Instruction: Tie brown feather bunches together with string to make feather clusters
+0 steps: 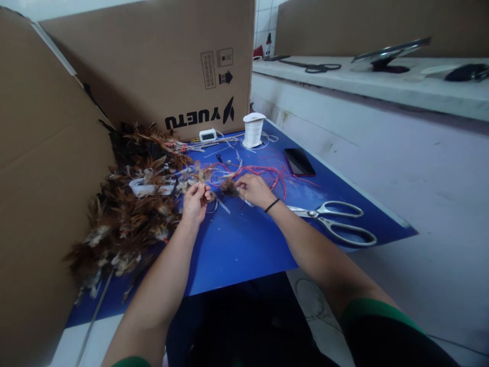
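My left hand (196, 202) is closed in a pinch on a light tan feather tuft (201, 176), whose tips stick up past the fingers. My right hand (254, 189), with a black band on the wrist, pinches a small brown feather bunch (229, 187) just left of its fingertips. Both hands are a short way apart over the blue tabletop (233, 255). Pink-red cord (277, 176) lies in loops behind the right hand. A large pile of brown feathers (130, 214) spreads left of my left hand.
Silver scissors (324, 216) lie beside my right forearm. Behind are a phone (299, 162), a white spool (253, 131) and a small white digital display (208, 135). Cardboard (153, 66) walls the back and left. A white ledge (382, 79) at right holds black scissors (323, 68).
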### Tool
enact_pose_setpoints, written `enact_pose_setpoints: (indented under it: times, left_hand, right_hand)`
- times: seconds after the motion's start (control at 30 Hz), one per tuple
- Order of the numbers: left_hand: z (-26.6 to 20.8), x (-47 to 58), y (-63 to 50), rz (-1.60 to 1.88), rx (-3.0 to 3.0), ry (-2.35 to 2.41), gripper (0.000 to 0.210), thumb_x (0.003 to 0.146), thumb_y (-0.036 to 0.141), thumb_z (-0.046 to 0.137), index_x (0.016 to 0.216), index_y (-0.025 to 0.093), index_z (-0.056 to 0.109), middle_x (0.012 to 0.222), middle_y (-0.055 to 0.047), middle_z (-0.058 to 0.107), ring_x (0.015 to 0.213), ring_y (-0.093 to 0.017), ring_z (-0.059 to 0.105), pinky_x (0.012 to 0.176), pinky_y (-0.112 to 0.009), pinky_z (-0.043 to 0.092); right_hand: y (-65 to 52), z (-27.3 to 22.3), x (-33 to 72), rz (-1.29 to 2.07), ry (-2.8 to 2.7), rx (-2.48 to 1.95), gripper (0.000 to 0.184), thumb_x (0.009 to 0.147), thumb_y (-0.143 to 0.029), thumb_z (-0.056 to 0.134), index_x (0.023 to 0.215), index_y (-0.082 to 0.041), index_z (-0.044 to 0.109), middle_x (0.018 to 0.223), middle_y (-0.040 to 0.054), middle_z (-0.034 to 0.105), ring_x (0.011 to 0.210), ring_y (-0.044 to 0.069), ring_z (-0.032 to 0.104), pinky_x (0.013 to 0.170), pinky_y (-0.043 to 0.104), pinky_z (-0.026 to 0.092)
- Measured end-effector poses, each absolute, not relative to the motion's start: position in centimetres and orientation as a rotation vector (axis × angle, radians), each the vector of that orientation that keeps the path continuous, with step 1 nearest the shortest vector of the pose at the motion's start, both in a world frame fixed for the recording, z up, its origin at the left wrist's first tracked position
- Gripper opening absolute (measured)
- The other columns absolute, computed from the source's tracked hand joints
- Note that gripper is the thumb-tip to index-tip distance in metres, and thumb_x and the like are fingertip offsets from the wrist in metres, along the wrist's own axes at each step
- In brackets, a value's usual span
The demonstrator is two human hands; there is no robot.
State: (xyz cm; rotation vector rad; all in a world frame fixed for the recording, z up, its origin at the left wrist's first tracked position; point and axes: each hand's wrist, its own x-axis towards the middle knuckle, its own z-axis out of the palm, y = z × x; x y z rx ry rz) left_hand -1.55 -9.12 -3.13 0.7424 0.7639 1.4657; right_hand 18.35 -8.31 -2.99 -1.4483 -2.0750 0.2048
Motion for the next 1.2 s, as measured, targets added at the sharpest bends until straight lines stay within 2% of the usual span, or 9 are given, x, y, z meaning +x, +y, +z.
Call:
enact_pose_setpoints:
  times: [0.13,0.33,0.77,0.93,1.07,1.2]
  left_hand:
    - [-3.2,-1.5,-9.1,1.459,0.75,0.76,0.021,0.066,0.023,0.075,0.069,0.014,0.056,0.064,0.0,0.06,0.048,-0.004,0.05,0.044,-0.014,0.04]
    - [-3.1,-1.5,-9.2,1.449,0.763,0.774,0.02,0.068,0.023,0.073,0.069,0.014,0.055,0.064,0.0,0.059,0.048,-0.004,0.05,0.044,-0.015,0.04]
    - [-3.3,-1.4,-9.2,1.44,0.756,0.762,0.019,0.068,0.021,0.073,0.069,0.015,0.056,0.063,0.0,0.059,0.049,-0.005,0.05,0.045,-0.016,0.04]
    - [-3.2,-1.4,-9.3,1.434,0.757,0.756,0.016,0.071,0.02,0.071,0.069,0.014,0.057,0.064,-0.001,0.059,0.049,-0.005,0.05,0.045,-0.016,0.041]
    - [-3.1,-1.3,-9.4,1.433,0.769,0.751,0.017,0.07,0.021,0.072,0.069,0.014,0.057,0.065,-0.001,0.06,0.049,-0.005,0.05,0.045,-0.016,0.041]
    - [-3.1,-1.3,-9.4,1.429,0.772,0.756,0.019,0.069,0.023,0.073,0.069,0.014,0.057,0.064,0.0,0.059,0.049,-0.005,0.05,0.045,-0.016,0.04]
  right_hand:
    - [-8.4,-3.1,18.2,0.24,-2.138,-1.502,0.016,0.076,-0.021,0.053,0.084,-0.018,0.066,0.082,0.0039,0.066,0.075,0.014,0.057,0.067,0.023,0.037]
    - [-8.6,-2.9,18.1,0.285,-2.143,-1.498,0.016,0.074,-0.013,0.049,0.073,-0.017,0.064,0.075,0.0033,0.066,0.066,0.012,0.056,0.064,0.021,0.036]
    - [-8.0,-2.6,19.9,0.517,-1.824,-1.541,0.011,0.069,-0.015,0.052,0.073,-0.017,0.062,0.063,-0.0006,0.065,0.06,0.011,0.058,0.061,0.021,0.041]
    - [-8.0,-2.7,19.9,0.514,-1.872,-1.606,0.014,0.07,-0.019,0.058,0.082,-0.017,0.065,0.067,-0.0004,0.065,0.062,0.011,0.058,0.062,0.021,0.041]
    - [-8.5,-2.3,19.4,0.561,-2.038,-1.676,0.012,0.068,-0.026,0.065,0.076,-0.018,0.066,0.067,-0.0011,0.066,0.062,0.01,0.058,0.061,0.02,0.04]
    - [-8.7,-2.3,18.9,0.494,-2.104,-1.701,0.008,0.071,-0.019,0.059,0.071,-0.018,0.067,0.071,0.0009,0.069,0.068,0.012,0.061,0.063,0.02,0.039]
